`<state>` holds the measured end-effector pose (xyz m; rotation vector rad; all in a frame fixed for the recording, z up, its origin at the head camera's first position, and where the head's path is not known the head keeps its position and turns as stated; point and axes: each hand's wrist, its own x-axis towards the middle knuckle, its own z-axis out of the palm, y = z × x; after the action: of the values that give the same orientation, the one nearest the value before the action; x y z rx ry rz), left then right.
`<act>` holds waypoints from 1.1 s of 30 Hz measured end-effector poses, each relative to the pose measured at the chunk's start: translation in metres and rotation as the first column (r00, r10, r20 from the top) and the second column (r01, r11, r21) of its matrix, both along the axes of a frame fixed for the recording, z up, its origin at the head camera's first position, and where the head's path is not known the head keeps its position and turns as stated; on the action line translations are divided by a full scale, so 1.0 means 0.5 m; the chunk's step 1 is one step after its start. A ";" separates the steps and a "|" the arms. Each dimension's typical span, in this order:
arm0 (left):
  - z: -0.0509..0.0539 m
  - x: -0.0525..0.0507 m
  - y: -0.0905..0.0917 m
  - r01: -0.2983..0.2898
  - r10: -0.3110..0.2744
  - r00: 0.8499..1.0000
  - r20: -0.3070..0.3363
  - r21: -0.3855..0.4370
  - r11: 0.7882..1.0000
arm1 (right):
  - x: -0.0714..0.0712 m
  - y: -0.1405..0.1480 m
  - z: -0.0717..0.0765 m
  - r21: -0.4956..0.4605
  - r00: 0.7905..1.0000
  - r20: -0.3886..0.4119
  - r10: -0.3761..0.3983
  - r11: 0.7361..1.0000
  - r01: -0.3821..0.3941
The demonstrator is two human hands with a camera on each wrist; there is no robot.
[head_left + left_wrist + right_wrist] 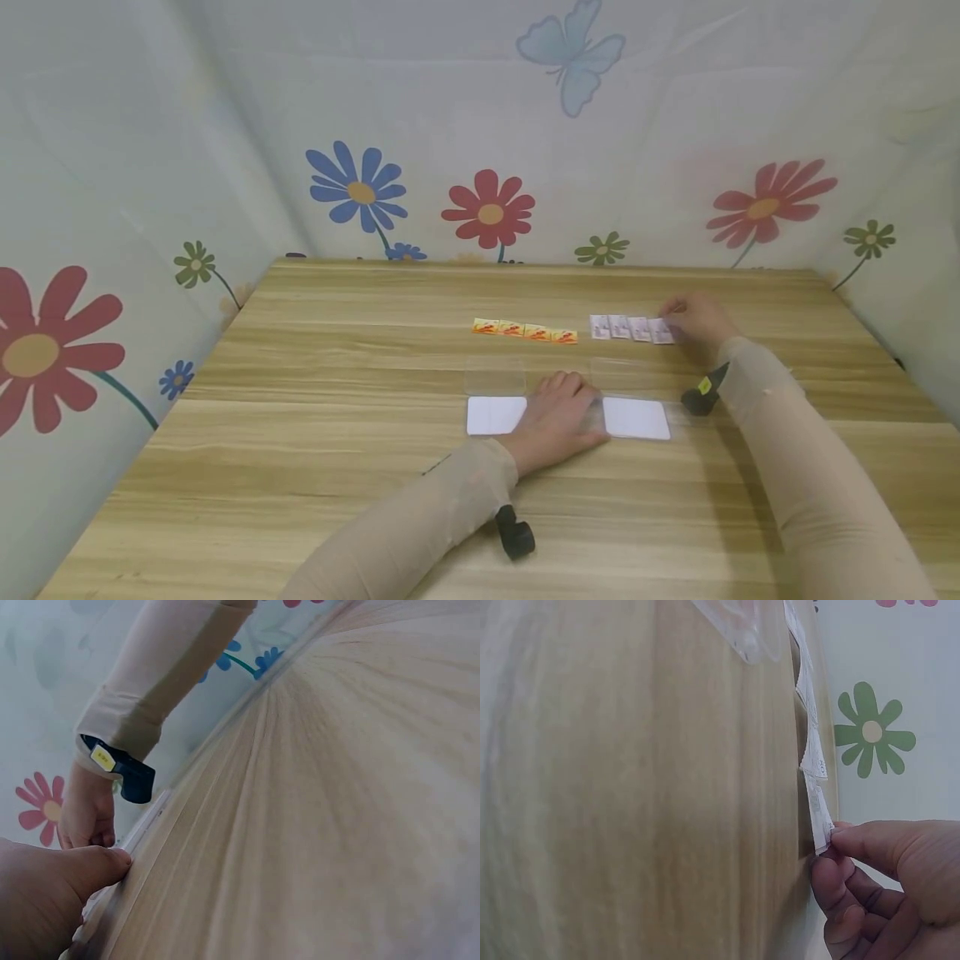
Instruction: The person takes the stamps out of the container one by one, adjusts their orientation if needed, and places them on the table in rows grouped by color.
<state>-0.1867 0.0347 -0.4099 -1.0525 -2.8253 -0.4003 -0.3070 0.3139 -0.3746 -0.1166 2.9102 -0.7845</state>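
Observation:
A strip of small pale purple stamp-like papers (629, 328) lies toward the back right of the table. My right hand (697, 323) pinches its right end between thumb and finger; in the right wrist view, the strip (815, 806) stands slightly buckled off the wood. My left hand (558, 417) rests on the table, fingers relaxed, between a white card-like rectangle (491, 415) on its left and another white rectangle (636, 417) on its right. Its thumb (101, 870) is extended in the left wrist view. What lies under the left palm is hidden.
A similar orange-and-yellow strip (525, 331) lies left of the purple one. Behind the white rectangles are clear plastic pieces, one at left (495, 377) and one at right (622, 375). A flowered curtain (420, 100) hangs along the table's back edge.

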 end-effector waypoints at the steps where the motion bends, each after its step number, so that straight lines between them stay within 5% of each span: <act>1: 0.001 0.000 0.001 0.000 0.000 1.000 0.001 0.001 1.000 | 0.001 0.001 0.001 0.005 1.000 -0.002 -0.003 1.000 0.003; 20: 0.009 0.001 0.000 -0.008 0.008 1.000 0.000 0.012 1.000 | 0.026 0.003 0.037 -0.014 0.999 0.018 -0.050 0.999 0.050; 33: -0.001 -0.003 0.001 0.006 -0.006 1.000 0.003 0.024 1.000 | 0.066 -0.002 0.052 -0.018 0.998 -0.061 -0.035 0.999 0.034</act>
<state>-0.1879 0.0351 -0.4104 -1.0570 -2.8129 -0.4361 -0.2740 0.3129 -0.3486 -0.0943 2.9711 -0.8247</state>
